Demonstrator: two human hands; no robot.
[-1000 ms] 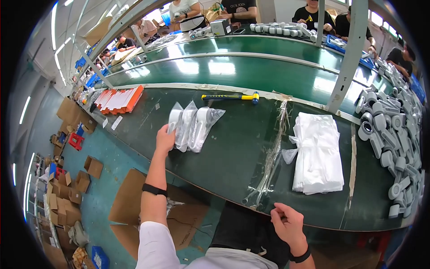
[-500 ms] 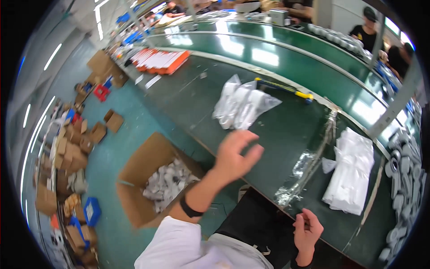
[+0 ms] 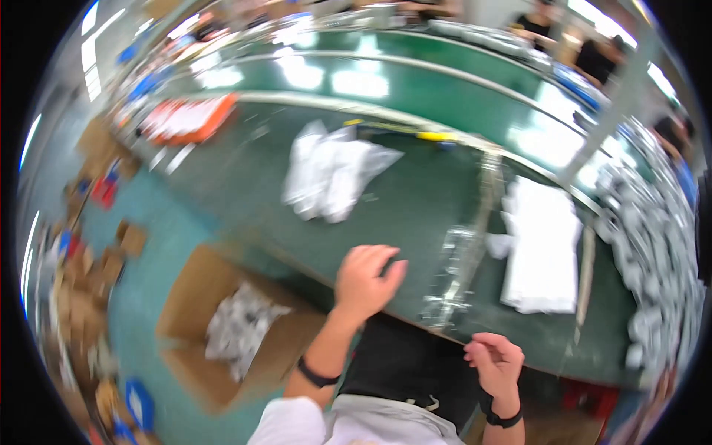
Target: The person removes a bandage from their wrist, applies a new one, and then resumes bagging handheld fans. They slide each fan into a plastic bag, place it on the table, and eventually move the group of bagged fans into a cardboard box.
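The left hand (image 3: 365,280) has pulled back from the pile of white bags (image 3: 332,172). A second ago it lay flat on that pile; now it hovers above the near edge of the green counter (image 3: 415,204), well short of the bags, with fingers loosely curled and nothing in its grip. The bags lie where they did, on the counter, untouched and apart from both hands.

The view has also swung. The cardboard box (image 3: 222,326) on the floor, on the near side of the counter and to the left of the bags, now shows plainly, with grey-white packets heaped inside it. Judging by that turn and the empty left hand, the work seems to be between one pick and the next, with the hand free to go either to the bags or to the box.

The right hand (image 3: 495,363) hangs just off the counter's near edge, below the strip of clear film (image 3: 458,276) that runs across the counter to the right of the bags. Its fingers are bent inward, but whether they pinch anything is too blurred to tell. The stack of folded white sheets (image 3: 545,245) lies farther right, beyond the film.
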